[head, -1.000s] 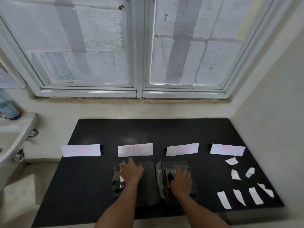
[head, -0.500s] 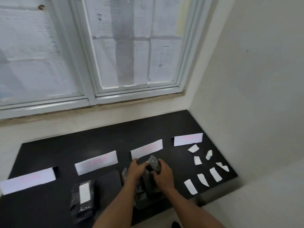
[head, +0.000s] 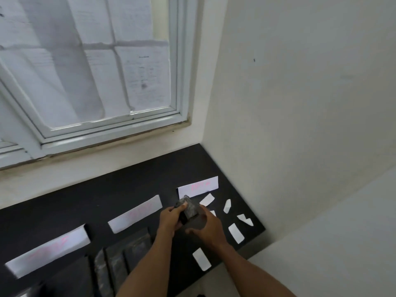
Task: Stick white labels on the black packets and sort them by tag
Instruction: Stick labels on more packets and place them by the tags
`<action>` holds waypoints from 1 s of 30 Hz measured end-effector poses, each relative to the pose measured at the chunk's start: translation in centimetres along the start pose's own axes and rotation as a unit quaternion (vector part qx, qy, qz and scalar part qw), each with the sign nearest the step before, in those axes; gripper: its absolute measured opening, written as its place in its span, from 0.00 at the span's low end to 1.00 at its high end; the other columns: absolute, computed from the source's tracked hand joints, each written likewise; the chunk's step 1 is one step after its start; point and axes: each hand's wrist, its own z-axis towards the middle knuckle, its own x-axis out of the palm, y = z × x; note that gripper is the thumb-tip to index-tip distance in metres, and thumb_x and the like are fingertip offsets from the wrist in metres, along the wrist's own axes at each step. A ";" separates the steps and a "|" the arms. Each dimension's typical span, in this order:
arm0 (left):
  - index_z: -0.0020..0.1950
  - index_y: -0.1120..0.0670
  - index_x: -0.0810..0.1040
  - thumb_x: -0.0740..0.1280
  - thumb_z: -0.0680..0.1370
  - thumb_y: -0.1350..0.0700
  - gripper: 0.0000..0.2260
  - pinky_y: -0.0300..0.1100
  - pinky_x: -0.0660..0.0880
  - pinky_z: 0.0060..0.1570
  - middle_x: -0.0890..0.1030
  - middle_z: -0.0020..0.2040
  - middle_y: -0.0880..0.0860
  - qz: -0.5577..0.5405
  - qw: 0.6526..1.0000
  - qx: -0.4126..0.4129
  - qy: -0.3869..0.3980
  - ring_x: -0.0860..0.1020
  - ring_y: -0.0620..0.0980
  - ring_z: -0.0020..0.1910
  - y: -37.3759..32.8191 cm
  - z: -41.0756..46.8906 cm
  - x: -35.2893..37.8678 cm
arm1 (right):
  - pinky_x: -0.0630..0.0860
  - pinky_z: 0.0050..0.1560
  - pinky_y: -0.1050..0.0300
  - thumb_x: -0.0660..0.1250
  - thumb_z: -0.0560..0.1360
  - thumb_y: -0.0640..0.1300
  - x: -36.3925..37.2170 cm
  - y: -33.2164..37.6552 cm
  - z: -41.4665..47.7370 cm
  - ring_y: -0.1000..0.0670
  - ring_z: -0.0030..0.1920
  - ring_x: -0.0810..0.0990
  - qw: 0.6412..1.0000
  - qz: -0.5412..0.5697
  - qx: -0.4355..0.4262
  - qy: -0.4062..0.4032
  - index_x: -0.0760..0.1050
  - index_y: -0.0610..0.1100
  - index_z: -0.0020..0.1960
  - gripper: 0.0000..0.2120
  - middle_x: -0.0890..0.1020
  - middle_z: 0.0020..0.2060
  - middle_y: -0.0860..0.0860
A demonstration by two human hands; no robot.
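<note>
Both hands hold one black packet [head: 189, 209] lifted above the black table [head: 120, 189]. My left hand [head: 171, 220] grips its left side with the thumb on top. My right hand [head: 209, 229] cups it from the right and below. Several loose white labels lie to the right: one [head: 207, 199] just beyond the packet, one [head: 236, 233] by my right hand, one [head: 201, 259] near the front edge. Three white tag cards with pink writing stand in a row: right [head: 198, 187], middle [head: 135, 213], left [head: 49, 250]. More black packets [head: 126, 254] lie in a pile left of my forearms.
A cream wall [head: 300, 103] bounds the table on the right, and a window [head: 90, 67] covered with paper sheets is behind it. The table's front right corner [head: 260, 231] is close to the labels.
My hands lifted one packet off the pile and carried it right, toward the labels. The head turned right, so the left tag card and the sink left the view.
</note>
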 end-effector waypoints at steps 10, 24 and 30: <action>0.47 0.61 0.76 0.73 0.72 0.62 0.08 0.52 0.80 0.45 0.80 0.51 0.62 -0.027 0.999 -0.023 -0.037 0.81 0.57 0.46 -0.9 3.6 4.2 | 0.70 0.56 0.58 0.69 0.72 0.40 -3.1 -7.5 6.2 0.44 0.57 0.79 0.983 -0.050 0.177 0.008 0.78 0.41 0.55 0.12 0.82 0.53 0.45; 0.62 0.66 0.73 0.73 0.73 0.63 0.20 0.50 0.79 0.37 0.79 0.57 0.65 -0.072 0.996 -0.037 -0.045 0.81 0.59 0.47 -2.2 4.5 3.9 | 0.72 0.52 0.57 0.65 0.73 0.35 -2.2 -5.2 9.4 0.42 0.56 0.78 0.960 0.000 0.276 -0.045 0.77 0.40 0.52 0.09 0.81 0.52 0.43; 0.58 0.57 0.74 0.72 0.73 0.58 0.15 0.51 0.78 0.40 0.79 0.56 0.60 -0.057 0.996 -0.031 -0.058 0.79 0.58 0.52 -2.7 4.0 2.0 | 0.73 0.47 0.57 0.73 0.69 0.39 -2.4 0.3 9.8 0.47 0.46 0.80 0.968 0.158 0.178 -0.077 0.77 0.43 0.52 0.13 0.81 0.42 0.49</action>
